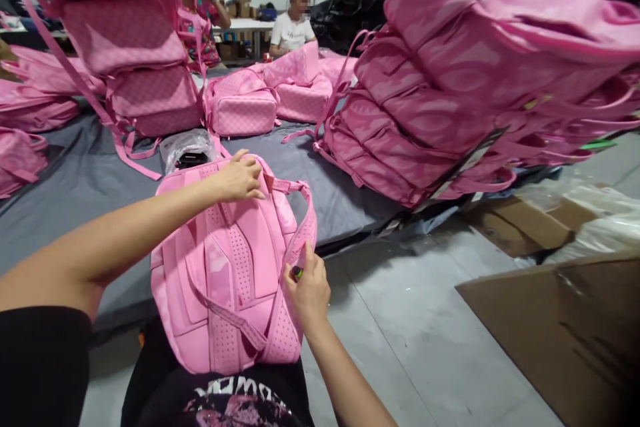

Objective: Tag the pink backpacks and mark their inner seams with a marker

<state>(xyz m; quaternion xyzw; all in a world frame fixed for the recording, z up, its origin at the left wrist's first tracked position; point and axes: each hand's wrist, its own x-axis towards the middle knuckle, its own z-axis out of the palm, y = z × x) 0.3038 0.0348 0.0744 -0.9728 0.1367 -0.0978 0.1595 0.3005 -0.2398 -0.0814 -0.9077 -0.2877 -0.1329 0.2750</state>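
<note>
A pink backpack (pixel 255 240) leans upright against the table edge above my lap, its back panel and shoulder straps towards me. My left hand (pixel 239 177) lies across the top of the panel, fingers apart and slightly bent, touching the backpack. On the right side, my right hand (pixel 311 288) is closed around a small tool with a black and green end (pixel 297 272); the rest of it is hidden in the palm. Those fingers also touch the perforated shoulder strap (pixel 303 240), which loops out from the bag. A second strap (pixel 227 317) hangs loosely across the panel.
A grey-covered table (pixel 120 200) bears stacked pink backpacks left (pixel 130 40) and right (pixel 450 80). Behind my backpack lies a clear plastic bag (pixel 187 147) with something black. Cardboard (pixel 550 320) lies on the right floor. Two people (pixel 293 30) are across the table.
</note>
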